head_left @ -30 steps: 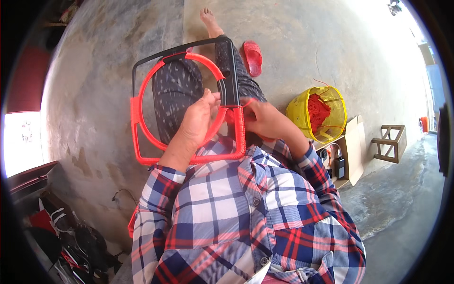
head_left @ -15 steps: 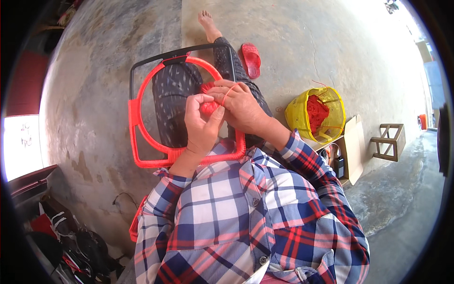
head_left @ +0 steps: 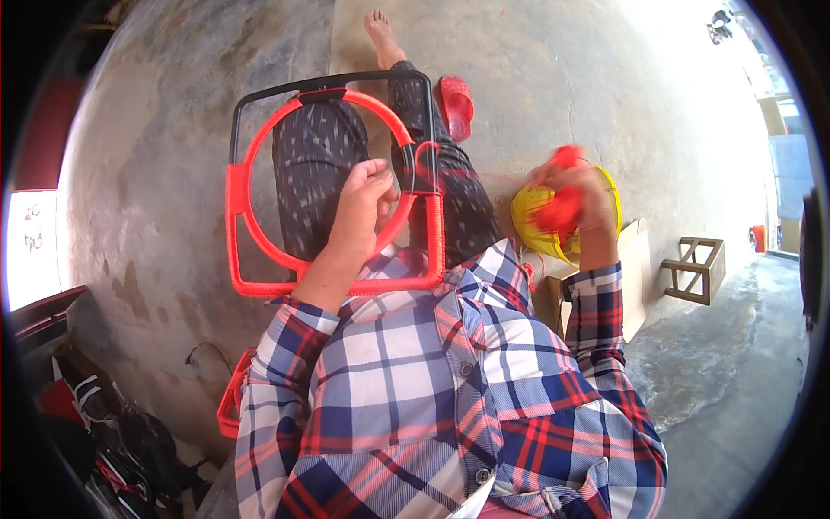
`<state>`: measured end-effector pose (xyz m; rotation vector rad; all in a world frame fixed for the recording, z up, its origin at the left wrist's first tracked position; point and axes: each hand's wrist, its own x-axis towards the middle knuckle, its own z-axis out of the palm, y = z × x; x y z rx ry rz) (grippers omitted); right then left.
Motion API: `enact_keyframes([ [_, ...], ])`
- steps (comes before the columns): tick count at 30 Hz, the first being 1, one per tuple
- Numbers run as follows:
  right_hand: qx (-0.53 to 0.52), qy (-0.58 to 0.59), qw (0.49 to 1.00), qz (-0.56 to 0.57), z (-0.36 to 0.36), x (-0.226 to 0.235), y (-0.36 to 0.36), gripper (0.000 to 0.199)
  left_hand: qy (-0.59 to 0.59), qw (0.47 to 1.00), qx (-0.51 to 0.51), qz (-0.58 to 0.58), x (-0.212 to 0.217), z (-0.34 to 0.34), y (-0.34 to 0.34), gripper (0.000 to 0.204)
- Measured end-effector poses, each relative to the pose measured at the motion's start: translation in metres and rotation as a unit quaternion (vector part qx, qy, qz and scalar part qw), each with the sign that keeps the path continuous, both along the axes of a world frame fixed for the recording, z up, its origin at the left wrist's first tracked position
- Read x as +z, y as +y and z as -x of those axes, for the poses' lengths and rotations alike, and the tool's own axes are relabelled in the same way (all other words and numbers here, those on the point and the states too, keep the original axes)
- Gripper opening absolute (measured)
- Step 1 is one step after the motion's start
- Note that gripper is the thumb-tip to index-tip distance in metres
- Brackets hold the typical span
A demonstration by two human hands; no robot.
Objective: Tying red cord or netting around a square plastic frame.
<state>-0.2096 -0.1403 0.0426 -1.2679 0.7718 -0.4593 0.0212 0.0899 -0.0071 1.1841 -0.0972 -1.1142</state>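
Across my lap lies a square black frame (head_left: 333,84) with a ring (head_left: 251,186) inside it. Red cord wraps much of both; bare black shows along the far side and at the right joint. Inside the ring, my left hand (head_left: 363,203) is closed, its curled fingers against the ring's right side; the fingertips are partly hidden. My right hand (head_left: 584,195), smeared by motion, grips a bundle of red cord (head_left: 558,212) out to the right, above a yellow basket (head_left: 616,195). A thin strand runs from it to a loose red loop (head_left: 426,156) at the frame's right joint.
A red slipper (head_left: 456,108) lies on the concrete floor beside my bare foot (head_left: 380,39). Right of the basket are a cardboard box (head_left: 635,277) and a small wooden stool (head_left: 694,271). Another red-wrapped frame (head_left: 232,398) stands by my left side, near dark clutter (head_left: 112,432).
My right hand has swung from the frame to the right with the red cord bundle, drawing out a strand. My left hand stays at the ring, its fingers now curled there instead of at the bundle.
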Motion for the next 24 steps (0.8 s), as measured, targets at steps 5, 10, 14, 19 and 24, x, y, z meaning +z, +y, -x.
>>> enact_keyframes([
  [5, -0.236, -0.222, 0.932, -0.164, 0.018, -0.011, -0.025, 0.007, 0.054, 0.997, -0.048, 0.000, 0.026, 0.004, -0.009, 0.050],
  [10, 0.018, -0.026, 0.995, -0.095, -0.039, -0.017, 0.041, 0.030, 0.040, 0.992, -0.115, 0.020, 0.015, 0.001, -0.006, 0.049],
  [14, 0.250, 0.087, 0.963, -0.059, -0.061, -0.029, 0.067, 0.013, 0.057, 0.989, -0.136, 0.033, 0.015, 0.001, -0.005, 0.041],
  [19, 0.166, 0.139, 0.975, -0.047, -0.035, -0.028, 0.058, 0.015, 0.088, 0.986, -0.140, -0.006, 0.018, -0.001, -0.001, 0.024],
  [24, 0.116, 0.065, 0.989, -0.059, -0.007, -0.033, 0.073, 0.015, 0.108, 0.987, -0.120, -0.016, 0.023, 0.001, -0.003, 0.013],
])
